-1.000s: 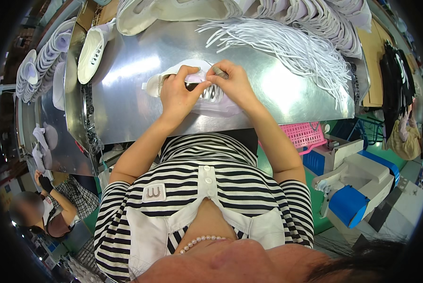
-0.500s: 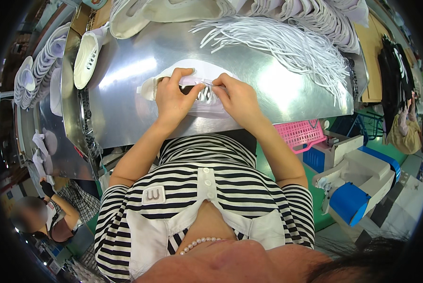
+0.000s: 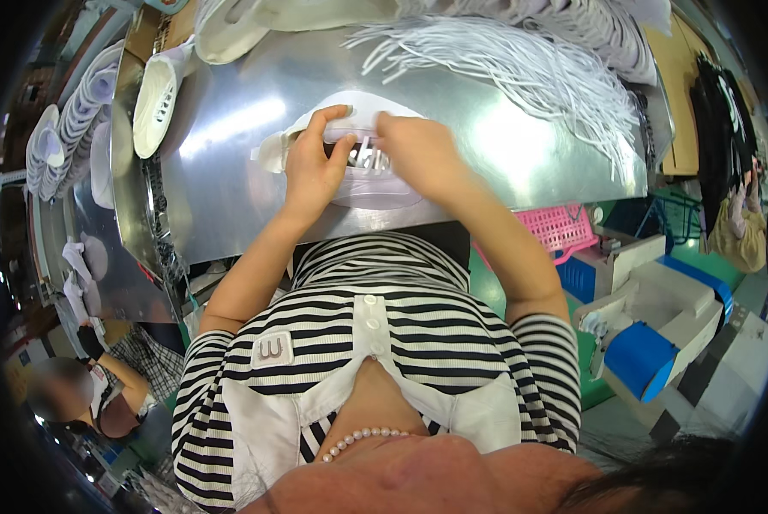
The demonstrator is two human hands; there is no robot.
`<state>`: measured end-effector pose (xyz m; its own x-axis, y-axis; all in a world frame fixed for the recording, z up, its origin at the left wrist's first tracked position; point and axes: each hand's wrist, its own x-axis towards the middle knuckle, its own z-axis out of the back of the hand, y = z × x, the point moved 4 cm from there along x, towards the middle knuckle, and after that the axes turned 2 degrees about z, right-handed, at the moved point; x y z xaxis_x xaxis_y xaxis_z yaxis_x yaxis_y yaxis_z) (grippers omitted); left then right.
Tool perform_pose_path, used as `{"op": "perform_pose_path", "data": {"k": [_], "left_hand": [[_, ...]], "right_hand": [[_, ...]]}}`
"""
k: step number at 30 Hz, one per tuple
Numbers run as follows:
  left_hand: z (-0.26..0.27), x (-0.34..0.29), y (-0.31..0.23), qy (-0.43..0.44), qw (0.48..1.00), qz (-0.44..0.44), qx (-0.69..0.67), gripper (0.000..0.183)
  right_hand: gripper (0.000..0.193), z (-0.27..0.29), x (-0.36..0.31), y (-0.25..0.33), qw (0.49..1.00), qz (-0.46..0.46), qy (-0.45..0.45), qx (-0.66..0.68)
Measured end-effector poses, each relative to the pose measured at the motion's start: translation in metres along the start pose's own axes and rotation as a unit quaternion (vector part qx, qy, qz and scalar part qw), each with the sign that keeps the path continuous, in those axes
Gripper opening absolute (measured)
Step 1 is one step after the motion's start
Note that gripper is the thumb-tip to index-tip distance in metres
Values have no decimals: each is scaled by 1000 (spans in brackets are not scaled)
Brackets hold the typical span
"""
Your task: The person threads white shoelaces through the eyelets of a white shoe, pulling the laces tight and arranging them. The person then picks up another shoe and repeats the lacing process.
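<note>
A white shoe upper lies on the metal table in front of me, with white lace strands crossing its dark opening. My left hand grips the upper near its heel end, index finger along the far side and thumb at the edge of the opening. Over the toe side is my right hand, its bent fingers beside the far row of lace holes. Motion smears those fingertips, and I cannot see whether a lace is between them.
A heap of loose white laces spreads across the table's far right. Nested white uppers line its back edge. One laced upper rests at the left. A pink basket and a machine stand right; a co-worker is lower left.
My right hand has moved away from the left thumb, its fingertips lifting toward the far side of the upper. The left hand stays nearly in place. The view has shifted slightly.
</note>
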<state>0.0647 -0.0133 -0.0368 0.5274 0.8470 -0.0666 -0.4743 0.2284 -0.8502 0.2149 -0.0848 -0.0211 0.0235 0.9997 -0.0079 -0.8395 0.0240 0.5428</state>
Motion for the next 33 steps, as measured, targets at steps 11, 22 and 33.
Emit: {"op": "perform_pose_path", "data": {"k": [11,22,33], "left_hand": [[-2,11,0,-56,998,-27,16,60],[13,12,-8,178,959,125,-183,57],[5,18,-12,174,946,134,-237,42]], "right_hand": [[25,-22,-18,-31,952,-64,-251,164],[38,1,-32,-10,923,73,-341,166],[27,-12,-34,9,896,221,-358,141]]}}
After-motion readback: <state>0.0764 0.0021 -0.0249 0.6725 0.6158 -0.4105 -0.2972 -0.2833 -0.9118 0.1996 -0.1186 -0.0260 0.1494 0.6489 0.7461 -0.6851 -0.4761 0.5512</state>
